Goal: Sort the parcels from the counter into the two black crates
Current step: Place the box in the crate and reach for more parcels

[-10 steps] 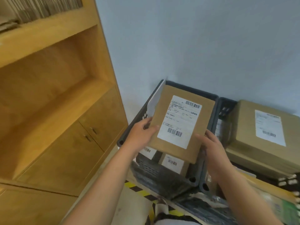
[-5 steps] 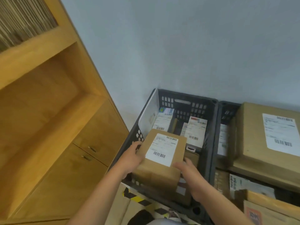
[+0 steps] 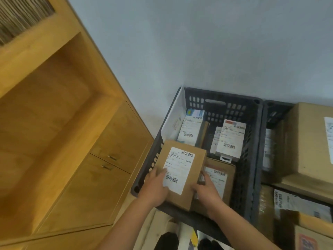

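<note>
A brown cardboard parcel (image 3: 182, 159) with a white barcode label sits low in the near-left corner of the left black crate (image 3: 252, 141). My left hand (image 3: 155, 186) holds its near-left edge, thumb on the label. My right hand (image 3: 205, 190) grips its near-right edge. Beneath and beside it lies another brown parcel (image 3: 225, 179). White-labelled boxes (image 3: 230, 139) stand at the crate's back, and a white mailer (image 3: 174, 120) leans on its left wall. The right black crate (image 3: 273, 109) is piled with large brown parcels (image 3: 306, 141).
A wooden cabinet (image 3: 100, 159) with small metal door handles and open shelves stands to the left of the crates. A pale wall rises behind them. Yellow-black floor tape (image 3: 193, 237) and my dark shoes show at the bottom edge.
The brown parcel went from chest height above the crate down into the left crate's near-left corner. Both hands followed it down and still hold its edges.
</note>
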